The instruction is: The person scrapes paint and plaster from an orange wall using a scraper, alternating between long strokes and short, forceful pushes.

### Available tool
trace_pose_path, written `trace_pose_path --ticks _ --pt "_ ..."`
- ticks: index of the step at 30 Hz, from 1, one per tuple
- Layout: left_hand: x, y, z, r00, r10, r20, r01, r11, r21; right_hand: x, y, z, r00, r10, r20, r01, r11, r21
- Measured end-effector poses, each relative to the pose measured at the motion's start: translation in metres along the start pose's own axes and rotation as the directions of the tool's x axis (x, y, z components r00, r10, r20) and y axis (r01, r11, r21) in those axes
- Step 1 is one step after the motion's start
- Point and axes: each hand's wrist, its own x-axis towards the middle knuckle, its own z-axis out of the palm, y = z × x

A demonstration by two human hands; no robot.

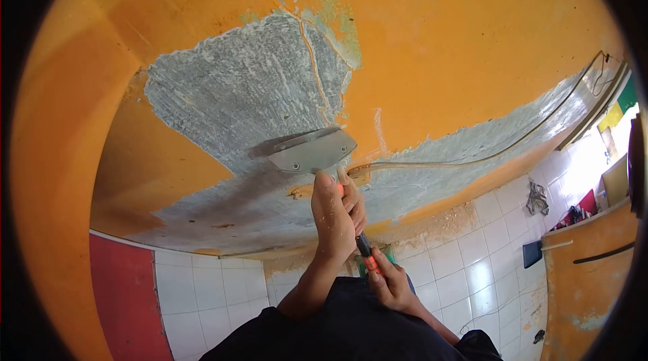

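A wide metal scraper (313, 153) lies with its blade against or very close to the wall; exact contact cannot be made out. Its handle is black and orange. My left hand (335, 216) is closed around the upper handle, just below the blade, with dust on the skin. Lower down, my right hand (391, 281) grips the handle's end. Beyond the blade is a bare grey patch (236, 77), rough and streaked, where the orange paint (466, 44) is gone. Fingers and palms hide much of the handle.
A cable (466, 160) runs along the wall to the right of the blade. Paint dust and flakes (439, 226) lie by the white floor tiles (451, 263). An orange cabinet (587, 287) stands at right, a red panel (125, 293) at lower left.
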Motion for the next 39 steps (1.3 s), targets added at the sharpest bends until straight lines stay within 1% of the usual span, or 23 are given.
trace_pose_path --ticks 4,7,9,10,11,13,15,16,18,19,21,22,24,25,27,29,30,32,33,35,37,39 --pt "-0.001 0.007 0.005 1.000 0.010 -0.016 -0.010 0.999 -0.033 -0.001 -0.010 0.000 1.000 0.019 0.009 -0.020 0.998 0.064" --pt "-0.002 0.007 0.002 1.000 0.017 -0.008 -0.017 1.000 0.006 -0.004 -0.012 0.005 1.000 0.027 0.004 -0.027 0.994 0.106" --pt "-0.001 0.014 0.003 0.999 -0.009 0.033 0.011 0.999 -0.038 -0.001 -0.013 0.006 1.000 0.021 -0.016 -0.019 0.993 0.120" --pt "-0.001 0.015 0.001 0.999 -0.014 0.034 0.015 0.999 -0.035 0.001 -0.014 0.005 0.998 0.065 -0.016 -0.062 0.989 0.135" --pt "0.000 0.016 0.000 0.998 0.001 0.060 0.001 0.999 -0.036 0.001 -0.016 0.004 0.994 0.109 -0.013 -0.106 0.983 0.147" --pt "0.002 0.014 0.001 0.995 0.030 0.099 -0.026 0.999 -0.040 -0.006 -0.015 0.007 0.993 0.114 -0.033 -0.109 0.984 0.140" --pt "0.001 0.008 -0.003 0.998 -0.028 0.065 0.033 0.997 -0.071 -0.003 -0.015 0.008 0.992 0.115 -0.054 -0.107 0.985 0.135" --pt "0.002 0.010 -0.003 0.997 -0.032 0.067 0.036 0.997 -0.069 -0.003 -0.017 0.007 0.993 0.116 -0.039 -0.108 0.981 0.164" --pt "0.005 0.018 0.000 0.989 0.020 0.145 0.008 0.982 -0.189 -0.003 -0.018 0.007 0.992 0.122 -0.022 -0.116 0.974 0.193" --pt "0.004 0.016 -0.002 0.990 0.017 0.141 0.010 0.982 -0.189 -0.003 -0.018 0.009 0.992 0.122 -0.031 -0.113 0.972 0.205" --pt "0.009 0.009 -0.008 0.954 0.053 0.294 0.046 0.946 -0.321 -0.001 -0.018 0.009 0.993 0.112 -0.044 -0.100 0.971 0.216" --pt "0.011 0.005 -0.011 0.953 0.055 0.298 0.046 0.946 -0.320 -0.004 -0.019 0.009 0.994 0.102 -0.037 -0.090 0.968 0.234" --pt "0.014 -0.005 -0.019 0.904 0.099 0.415 0.106 0.891 -0.441 -0.007 -0.017 0.010 0.995 0.095 -0.035 -0.083 0.965 0.250" --pt "0.016 -0.008 -0.019 0.906 0.095 0.413 0.108 0.890 -0.442 -0.008 -0.015 0.011 0.994 0.111 -0.023 -0.101 0.960 0.262" --pt "0.020 -0.010 -0.020 0.858 0.163 0.487 0.149 0.829 -0.539 -0.010 -0.016 0.012 0.991 0.131 -0.007 -0.124 0.953 0.276" --pt "0.018 -0.013 -0.021 0.865 0.152 0.478 0.147 0.835 -0.531 -0.008 -0.020 0.011 0.995 0.079 -0.057 -0.064 0.973 0.223" --pt "0.015 -0.014 -0.022 0.874 0.134 0.467 0.151 0.839 -0.523 -0.010 -0.021 0.011 0.995 0.087 -0.057 -0.072 0.971 0.228" --pt "0.018 -0.012 -0.019 0.867 0.151 0.474 0.144 0.836 -0.530 -0.008 -0.018 0.006 0.995 0.092 -0.029 -0.087 0.986 0.145" --pt "0.019 -0.010 -0.019 0.861 0.172 0.479 0.132 0.833 -0.537 -0.005 -0.018 0.006 0.995 0.092 -0.029 -0.087 0.985 0.146" --pt "0.016 -0.009 -0.020 0.874 0.155 0.460 0.123 0.845 -0.520 -0.004 -0.022 0.005 0.993 0.114 -0.015 -0.109 0.976 0.190" --pt "0.017 -0.008 -0.018 0.877 0.155 0.455 0.108 0.859 -0.501 -0.008 -0.020 0.006 0.995 0.098 -0.027 -0.092 0.980 0.177" --pt "0.014 -0.011 -0.019 0.888 0.118 0.445 0.128 0.866 -0.484 -0.005 -0.019 0.007 0.995 0.083 -0.046 -0.075 0.983 0.167"
